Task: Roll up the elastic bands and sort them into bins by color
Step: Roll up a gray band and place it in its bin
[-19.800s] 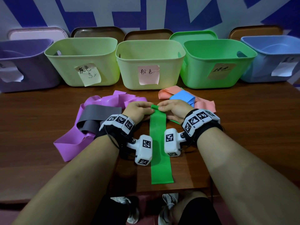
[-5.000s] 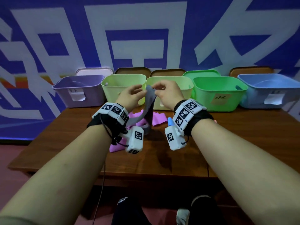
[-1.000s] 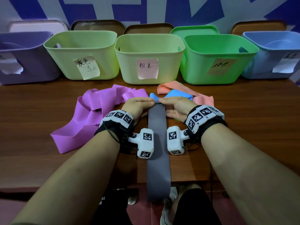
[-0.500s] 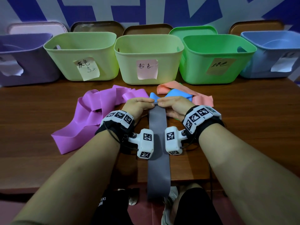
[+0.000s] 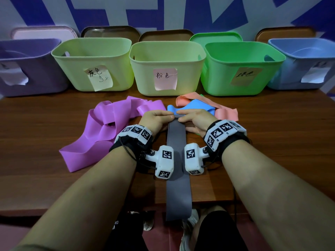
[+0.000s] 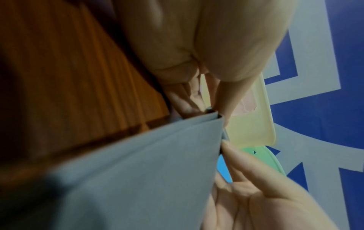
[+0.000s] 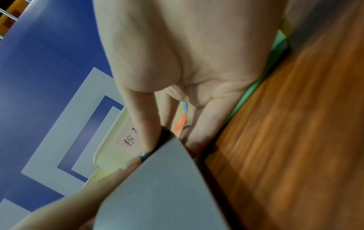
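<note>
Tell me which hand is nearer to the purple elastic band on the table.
Left. The left hand lies right beside the purple elastic band, at its right edge. The right hand is further away, across the grey elastic band both hands pinch.

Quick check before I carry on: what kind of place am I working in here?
Likely a staged sorting station, not a home: a row of labelled bins such as the gray-label bin, a wooden table, and a blue-and-white wall graphic.

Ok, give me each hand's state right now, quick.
Left hand: pinches the far end of the gray band, starting the roll.
Right hand: pinches the same end of the gray band from the other side.
</note>
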{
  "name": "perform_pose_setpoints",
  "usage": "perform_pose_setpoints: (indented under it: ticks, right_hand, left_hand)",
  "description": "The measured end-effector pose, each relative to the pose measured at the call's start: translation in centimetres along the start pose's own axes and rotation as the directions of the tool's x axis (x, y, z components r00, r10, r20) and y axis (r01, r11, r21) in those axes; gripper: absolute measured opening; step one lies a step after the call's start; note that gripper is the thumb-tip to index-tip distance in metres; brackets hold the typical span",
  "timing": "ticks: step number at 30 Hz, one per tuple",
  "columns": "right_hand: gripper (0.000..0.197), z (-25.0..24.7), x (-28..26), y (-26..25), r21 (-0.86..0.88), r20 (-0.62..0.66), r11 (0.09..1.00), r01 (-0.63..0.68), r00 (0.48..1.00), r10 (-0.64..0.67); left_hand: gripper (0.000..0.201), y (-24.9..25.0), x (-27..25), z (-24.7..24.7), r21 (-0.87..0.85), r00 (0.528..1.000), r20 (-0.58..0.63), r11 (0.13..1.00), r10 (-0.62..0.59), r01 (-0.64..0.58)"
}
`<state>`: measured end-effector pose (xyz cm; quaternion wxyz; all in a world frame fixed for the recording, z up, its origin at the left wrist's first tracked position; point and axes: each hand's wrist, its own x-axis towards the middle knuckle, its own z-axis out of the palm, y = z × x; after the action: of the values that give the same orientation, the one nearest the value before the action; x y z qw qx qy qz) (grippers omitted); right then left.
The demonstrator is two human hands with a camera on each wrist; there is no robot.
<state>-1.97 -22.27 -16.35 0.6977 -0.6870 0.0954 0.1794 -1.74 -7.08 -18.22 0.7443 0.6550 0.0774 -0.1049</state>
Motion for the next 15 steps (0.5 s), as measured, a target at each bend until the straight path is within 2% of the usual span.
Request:
perform_pose_setpoints:
  ticks: [4, 9, 12, 15]
  right_hand:
    - [0.029, 0.26, -0.34, -0.14, 0.056, 0.092, 0.998, -0.024, 0.996, 0.019]
    - [0.027, 0.02, -0.15, 0.07, 0.072, 0.033, 0.997, 0.007, 0.999, -0.010]
    - [0.031, -0.17, 0.03, 0.12, 0.015, 0.025, 1.000, 0.010, 1.000, -0.010]
    - [0.026, -0.21, 0.11, 0.17, 0.006, -0.001, 1.000, 0.015, 1.000, -0.015]
  left_hand:
    - [0.016, -0.04, 0.03, -0.46, -0.059, 1.000, 0.012, 0.998, -0.018, 0.019]
    - [0.021, 0.04, 0.01, -0.34, -0.041, 1.000, 0.023, 0.999, 0.014, -0.013]
    - [0.005, -0.17, 0.11, -0.08, 0.001, 0.999, 0.034, 1.000, 0.014, -0.014]
    - [0.007, -0.34, 0.18, 0.05, 0.042, 1.000, 0.026, 0.999, 0.010, -0.011]
